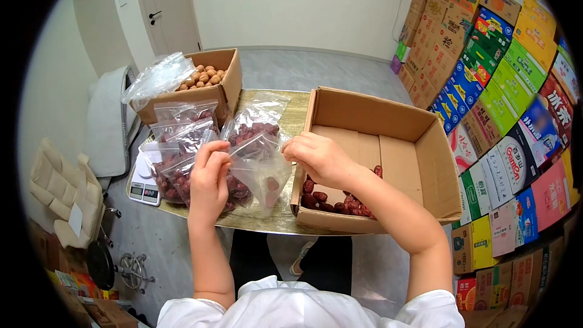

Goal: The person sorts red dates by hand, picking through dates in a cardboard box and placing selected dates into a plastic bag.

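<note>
Suspended near the front of the surface (296,112), between filled bags (173,175) and an open carton (349,104): a clear bag (250,173) with a few dark red dates (271,183) low inside. Pinched at the mouth on both sides, with left hand (209,176) and right hand (320,157) both closed on the film; exact contact under the left fingertips hard to make out amid overlapping plastic.

Judged from the thin, creased film: light, limp and rather slippery, without stiffness to stand or stay open unaided. Best held by opposite edges of the rim, thumb against finger, with slight outward tension to spread the mouth. Not to be gripped low, for fear of squeezing the contents or folding the film shut.

For the loose dates (346,206) along the near side of the carton: small, wrinkled, probably firm with some give, and possibly tacky. Best taken around the middle, singly or in a loose handful, without crushing.
</note>
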